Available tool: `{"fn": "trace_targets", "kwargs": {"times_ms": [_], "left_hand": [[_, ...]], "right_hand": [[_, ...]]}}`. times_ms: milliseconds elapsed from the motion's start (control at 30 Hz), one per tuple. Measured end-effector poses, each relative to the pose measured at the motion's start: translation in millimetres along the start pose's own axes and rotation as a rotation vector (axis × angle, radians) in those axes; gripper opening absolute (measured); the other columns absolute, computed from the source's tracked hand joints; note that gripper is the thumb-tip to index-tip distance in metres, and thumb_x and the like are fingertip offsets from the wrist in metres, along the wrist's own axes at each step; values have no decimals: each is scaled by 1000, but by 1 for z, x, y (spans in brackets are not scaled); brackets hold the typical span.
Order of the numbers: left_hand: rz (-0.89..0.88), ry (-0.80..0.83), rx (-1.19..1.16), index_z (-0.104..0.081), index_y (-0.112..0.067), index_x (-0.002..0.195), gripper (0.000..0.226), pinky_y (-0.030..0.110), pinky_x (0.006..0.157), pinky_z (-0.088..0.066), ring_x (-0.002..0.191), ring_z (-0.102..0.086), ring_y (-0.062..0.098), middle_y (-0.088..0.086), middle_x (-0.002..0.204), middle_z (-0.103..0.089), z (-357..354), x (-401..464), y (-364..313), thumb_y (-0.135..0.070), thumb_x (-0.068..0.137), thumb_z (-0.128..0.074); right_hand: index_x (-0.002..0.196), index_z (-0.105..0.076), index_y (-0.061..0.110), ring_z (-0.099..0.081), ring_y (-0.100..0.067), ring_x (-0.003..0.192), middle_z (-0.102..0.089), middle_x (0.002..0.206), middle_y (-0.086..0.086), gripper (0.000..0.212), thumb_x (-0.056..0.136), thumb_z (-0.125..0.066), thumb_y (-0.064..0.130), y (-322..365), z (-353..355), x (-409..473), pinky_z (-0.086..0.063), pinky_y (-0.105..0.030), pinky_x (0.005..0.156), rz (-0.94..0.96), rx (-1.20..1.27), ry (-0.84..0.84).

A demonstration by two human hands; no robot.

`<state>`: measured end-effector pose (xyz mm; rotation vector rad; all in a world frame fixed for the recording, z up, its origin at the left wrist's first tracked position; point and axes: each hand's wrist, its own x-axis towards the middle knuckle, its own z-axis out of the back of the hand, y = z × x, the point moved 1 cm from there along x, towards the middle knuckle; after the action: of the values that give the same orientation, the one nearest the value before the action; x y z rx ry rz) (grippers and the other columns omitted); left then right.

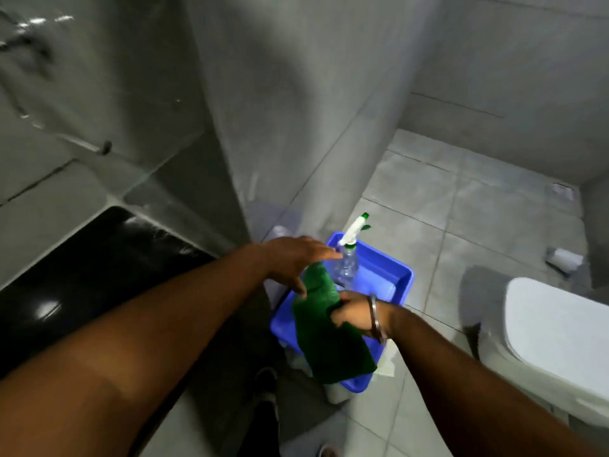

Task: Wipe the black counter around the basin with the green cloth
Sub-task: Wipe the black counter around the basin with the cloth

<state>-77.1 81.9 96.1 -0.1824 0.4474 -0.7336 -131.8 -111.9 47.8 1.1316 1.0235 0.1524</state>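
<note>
A green cloth (pixel 324 331) hangs over a blue plastic tub (pixel 385 268) on the floor. My right hand (pixel 354 313), with a metal bangle at the wrist, grips the cloth at its middle. My left hand (pixel 296 260) hovers just above the cloth's top edge with its fingers spread, pointing at a clear spray bottle (pixel 347 258) that stands in the tub. Whether the left thumb touches the cloth I cannot tell. The shiny black counter (pixel 82 278) lies at the left, partly behind my left forearm. The basin is out of view.
A grey tiled wall corner (pixel 296 143) rises behind the tub. A white toilet (pixel 553 338) stands at the right. A crumpled white item (pixel 563 258) lies on the grey floor tiles beyond it. A foot (pixel 267 387) shows below the tub.
</note>
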Motion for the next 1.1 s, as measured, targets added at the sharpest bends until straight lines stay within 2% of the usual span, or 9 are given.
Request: {"fn": "trace_targets", "kwargs": {"times_ms": [133,300,400,567,700,767,867,933,1100], "left_hand": [[134,138,28,-67,-22,112,42,31,82,-45,104,-63,24,5,114,-68,-16,-65,2,-33,73,-79],[335,-126,-129,-61,-23,87,23,24,66,-35,71,-51,7,-4,84,-65,-39,-197,52,-24,66,-71],[521,-237,-100,-58,-28,99,29,23,66,-36,78,-63,14,-7,85,-67,-46,-281,101,-31,72,-68],[635,-357,-12,-62,-33,123,40,33,92,-46,111,-61,20,-5,120,-68,-60,-374,200,-28,83,-61],[757,-501,171,-72,-11,106,38,45,86,-53,99,-68,37,16,113,-70,-84,-403,286,-19,75,-52],[864,-522,155,-70,-9,109,45,51,101,-45,110,-63,42,21,123,-65,-104,-400,329,-22,77,-41],[1122,-518,-24,-51,-19,139,46,47,119,-18,139,-37,39,19,152,-39,-150,-382,368,-19,94,-40],[1237,-534,-91,-43,-20,143,52,44,116,-22,138,-38,36,14,150,-38,-178,-378,377,-19,91,-43],[1621,-737,-334,-31,-7,150,76,49,118,-21,143,-33,34,17,154,-36,-216,-378,354,-42,87,-55]], "right_hand": [[85,-70,16,-67,-25,79,-70,82,-7,25,70,-57,1,30,-41,14,-54,-35,72,-16,-214,102],[90,-65,20,-65,-16,81,-70,91,-6,17,77,-74,26,65,-99,55,-54,-30,73,112,-718,213],[81,-63,17,-57,-13,69,-63,76,-2,12,79,-75,16,94,-155,95,-46,-21,59,293,-673,107],[98,-63,15,-63,-25,79,-68,86,-9,24,77,-70,24,174,-244,193,-46,-29,68,464,-816,-128],[121,-58,19,-60,-36,98,-59,114,-14,38,83,-57,18,224,-289,273,-50,-44,85,601,-1215,-296],[124,-54,22,-58,-38,100,-55,120,-14,37,88,-49,21,230,-306,309,-47,-45,82,639,-1457,-372],[138,-40,25,-50,-36,118,-41,143,-15,47,91,-46,23,212,-316,347,-42,-42,94,503,-1695,-132],[147,-27,24,-45,-36,125,-29,155,-12,62,89,-48,32,193,-315,360,-38,-41,101,377,-1784,78],[133,-50,17,-57,-39,108,-55,132,-17,58,90,-33,52,202,-319,383,-46,-45,88,669,-1659,-69]]}}
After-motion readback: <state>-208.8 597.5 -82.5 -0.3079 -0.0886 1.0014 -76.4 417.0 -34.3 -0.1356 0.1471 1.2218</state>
